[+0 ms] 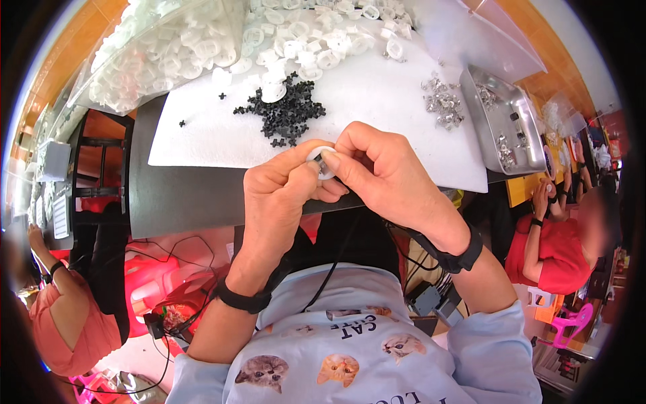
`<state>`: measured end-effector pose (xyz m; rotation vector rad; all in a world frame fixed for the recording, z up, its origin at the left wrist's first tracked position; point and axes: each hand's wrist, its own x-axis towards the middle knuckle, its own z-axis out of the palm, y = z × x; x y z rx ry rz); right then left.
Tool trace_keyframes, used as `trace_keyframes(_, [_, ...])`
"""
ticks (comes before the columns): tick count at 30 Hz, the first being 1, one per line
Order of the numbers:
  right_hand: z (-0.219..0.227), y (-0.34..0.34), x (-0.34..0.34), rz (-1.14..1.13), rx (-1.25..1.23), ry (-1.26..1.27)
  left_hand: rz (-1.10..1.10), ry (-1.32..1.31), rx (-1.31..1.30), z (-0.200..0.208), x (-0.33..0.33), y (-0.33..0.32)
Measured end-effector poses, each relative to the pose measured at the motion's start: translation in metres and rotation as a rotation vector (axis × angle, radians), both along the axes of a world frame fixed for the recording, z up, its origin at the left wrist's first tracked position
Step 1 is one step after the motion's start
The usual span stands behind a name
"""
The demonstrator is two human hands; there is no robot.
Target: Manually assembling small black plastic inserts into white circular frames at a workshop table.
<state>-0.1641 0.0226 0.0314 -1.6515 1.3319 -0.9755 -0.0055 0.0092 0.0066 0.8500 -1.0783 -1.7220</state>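
My left hand (279,195) and my right hand (377,168) meet over the table's near edge, both pinching one small white plastic ring (321,161). The ring sits between the fingertips, mostly covered by my thumbs. Just beyond my hands lies a heap of small black cross-shaped pieces (286,114) on a white mat (377,94). Further back is a big pile of white plastic rings (309,34).
A cluster of small shiny metal clips (441,101) lies on the mat at right, beside a metal tray (531,135). A clear bag of white parts (161,47) sits back left. Other seated people are at left (67,316) and right (558,249).
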Motion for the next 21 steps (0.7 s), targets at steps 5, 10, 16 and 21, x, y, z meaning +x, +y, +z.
trace_keyframes(5, [0.0012,0.0019,0.0005,0.004,0.023,-0.027,0.0,-0.042,-0.008,-0.0003,0.0008,0.0013])
trace_keyframes(10, [-0.0053,0.0021,-0.0016,0.032,0.076,-0.137,-0.006,-0.06,0.018,-0.0007,0.0004,0.0021])
trace_keyframes(16, [-0.003,0.0023,-0.0041,0.072,0.024,-0.053,-0.064,-0.029,-0.044,-0.0034,0.0042,0.0027])
trace_keyframes(21, [-0.0001,-0.0006,-0.0051,0.065,0.037,0.026,-0.072,-0.064,-0.113,-0.0068,0.0024,0.0005])
